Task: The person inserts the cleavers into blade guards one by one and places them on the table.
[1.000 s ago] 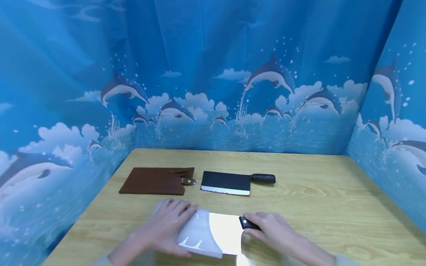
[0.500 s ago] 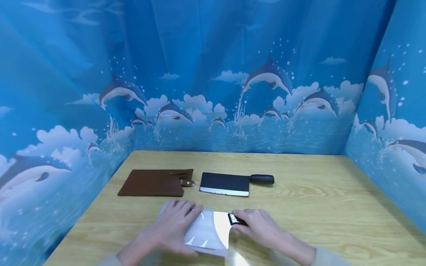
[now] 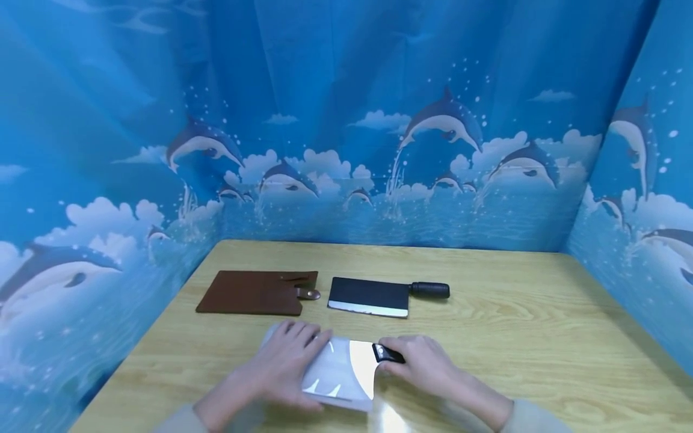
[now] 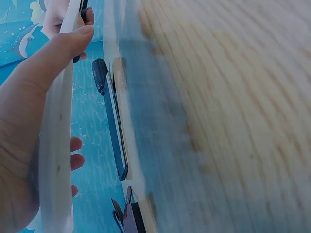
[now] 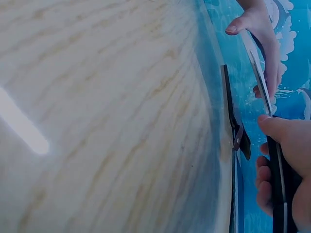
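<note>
My left hand (image 3: 287,364) grips a translucent white blade cover (image 3: 334,376), its thumb along one side and fingertips showing past the other in the left wrist view. Inside the cover sits most of a kitchen cleaver's shiny blade (image 3: 363,364); a bright strip near the handle stays exposed. My right hand (image 3: 422,364) holds the black cleaver handle (image 5: 278,179), fingers wrapped round it and thumb by the blade end. Both wrist views show the cover and cleaver edge-on, raised over the wooden table (image 3: 520,337).
Behind my hands lies a second cleaver (image 3: 368,294) with a black blade, pale edge and black handle pointing right. Left of it rests a brown leather sheath (image 3: 249,293) with a snap strap. Blue dolphin-print curtains (image 3: 335,120) stand around the table's back and sides.
My right hand has moved left, sliding the blade deeper into the cover, so less of it shows. My left hand has shifted slightly right. Over the last half second little differs.
</note>
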{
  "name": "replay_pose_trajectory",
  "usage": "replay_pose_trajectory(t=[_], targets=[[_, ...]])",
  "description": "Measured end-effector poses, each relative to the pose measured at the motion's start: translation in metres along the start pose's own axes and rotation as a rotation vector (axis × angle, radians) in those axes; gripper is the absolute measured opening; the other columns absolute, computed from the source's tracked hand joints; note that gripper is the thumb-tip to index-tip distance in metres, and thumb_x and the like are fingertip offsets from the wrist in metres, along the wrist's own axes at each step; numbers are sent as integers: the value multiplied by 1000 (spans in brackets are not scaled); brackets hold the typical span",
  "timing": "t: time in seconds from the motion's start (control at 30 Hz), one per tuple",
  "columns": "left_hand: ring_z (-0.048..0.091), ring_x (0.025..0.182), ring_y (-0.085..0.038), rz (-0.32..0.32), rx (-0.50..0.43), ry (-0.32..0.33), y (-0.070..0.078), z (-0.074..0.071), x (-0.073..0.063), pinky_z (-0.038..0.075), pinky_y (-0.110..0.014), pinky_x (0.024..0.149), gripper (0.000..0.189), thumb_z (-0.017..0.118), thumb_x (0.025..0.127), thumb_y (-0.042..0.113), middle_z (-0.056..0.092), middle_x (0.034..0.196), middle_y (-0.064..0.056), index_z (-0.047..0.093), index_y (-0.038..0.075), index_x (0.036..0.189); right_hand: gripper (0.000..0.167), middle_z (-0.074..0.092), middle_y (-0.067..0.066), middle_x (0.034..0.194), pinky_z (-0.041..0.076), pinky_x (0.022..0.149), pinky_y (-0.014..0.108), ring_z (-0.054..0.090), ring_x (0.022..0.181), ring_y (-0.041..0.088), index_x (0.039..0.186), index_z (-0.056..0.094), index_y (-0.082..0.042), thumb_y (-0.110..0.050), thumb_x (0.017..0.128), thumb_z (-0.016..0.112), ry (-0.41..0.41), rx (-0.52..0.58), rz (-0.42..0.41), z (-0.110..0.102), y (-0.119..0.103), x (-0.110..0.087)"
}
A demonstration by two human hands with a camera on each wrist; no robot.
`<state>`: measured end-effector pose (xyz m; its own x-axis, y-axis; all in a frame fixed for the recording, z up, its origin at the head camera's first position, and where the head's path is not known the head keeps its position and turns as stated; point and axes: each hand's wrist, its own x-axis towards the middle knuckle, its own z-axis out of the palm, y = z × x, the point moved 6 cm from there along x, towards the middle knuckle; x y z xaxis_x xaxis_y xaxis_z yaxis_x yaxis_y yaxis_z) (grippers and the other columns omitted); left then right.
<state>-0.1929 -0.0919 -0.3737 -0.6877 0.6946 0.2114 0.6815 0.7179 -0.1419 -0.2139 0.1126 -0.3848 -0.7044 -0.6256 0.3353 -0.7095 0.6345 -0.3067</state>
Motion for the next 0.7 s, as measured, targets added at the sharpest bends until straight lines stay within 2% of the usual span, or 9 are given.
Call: replay_pose_trajectory(t=[0.2,0.4,0.53,0.7], targets=[[47,111,-23,7,13,13,-4,-2,1,36,-49,94,108,58,57,82,51,122,-9,40,11,137,38,68,3,89,43,55,22,58,70,8,111,65,-9,-34,83,67,-34,-39,40,-1,0,3],[48,108,-23,18,44,58,-11,-6,1,36,-47,92,109,59,55,82,52,119,-9,43,10,136,39,65,3,91,43,57,25,59,72,14,112,64,-9,-33,81,69,-21,-73,81,-6,3,4],[47,110,-25,-7,43,49,-19,-5,0,35,-48,93,109,61,54,80,52,120,-10,43,10,135,39,65,7,97,51,68,33,61,82,20,110,63,-4,-23,78,74,3,-33,106,-9,8,4],[47,112,-26,-24,46,27,-27,-4,2,34,-49,95,110,61,54,81,51,124,-12,42,10,136,35,64,10,102,50,80,41,61,93,25,108,62,-1,-16,78,73,11,55,138,-10,17,8]])
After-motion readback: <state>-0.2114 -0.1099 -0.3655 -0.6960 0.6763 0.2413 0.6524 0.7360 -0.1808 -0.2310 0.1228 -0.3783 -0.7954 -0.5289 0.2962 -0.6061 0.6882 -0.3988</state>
